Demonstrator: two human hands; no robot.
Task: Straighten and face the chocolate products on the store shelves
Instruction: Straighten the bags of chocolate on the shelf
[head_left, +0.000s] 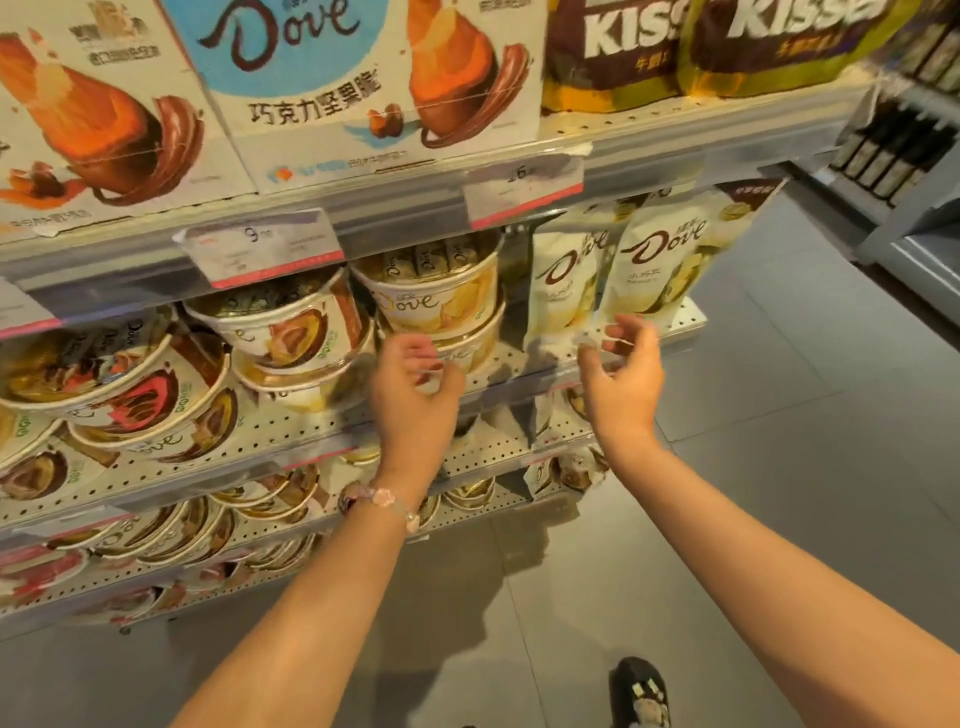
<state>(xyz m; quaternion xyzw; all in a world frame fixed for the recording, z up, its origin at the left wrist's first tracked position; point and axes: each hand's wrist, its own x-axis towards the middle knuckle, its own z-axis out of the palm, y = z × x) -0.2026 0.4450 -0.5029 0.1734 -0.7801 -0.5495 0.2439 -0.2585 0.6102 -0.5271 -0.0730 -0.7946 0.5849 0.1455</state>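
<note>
Clearly the work sits at the middle shelf (519, 358), between one product and the next: both hands hover in front of it and neither holds anything. Taking that shelf as the landmark and reading from its left end, tilted Dove tubs (119, 384) lean on one another in loose stacks. Further along stand a brown-printed tub (291, 322) and a yellow tub (431, 296), whose lid shows small Dove bars; "Dove" is legible on both (the green mark on their sides is too small to read).

The left hand (415, 384), with a pale bead bracelet (387, 501) at the wrist, hangs just in front of the lower yellow tub, fingers loosely curled and slightly spread. I cannot tell whether the fingertips touch the tub. The right hand (626, 369) hovers near the bottom edge of the white Dove pouches (654, 260) at the shelf's right end, fingers spread and relaxed, apparently apart from the packs.

My reading is that the yellow tubs or the pouches come next. That calls for closing both hands on one item, squaring it to the shelf edge and turning its logo forward.

Above the shelf, price tags (260, 249) show "9" and "16". Higher up, Dove boxes (332, 78) carry "巧克力坚果脆", and Kisses bags (675, 47) read "KISSES" in part.
</note>
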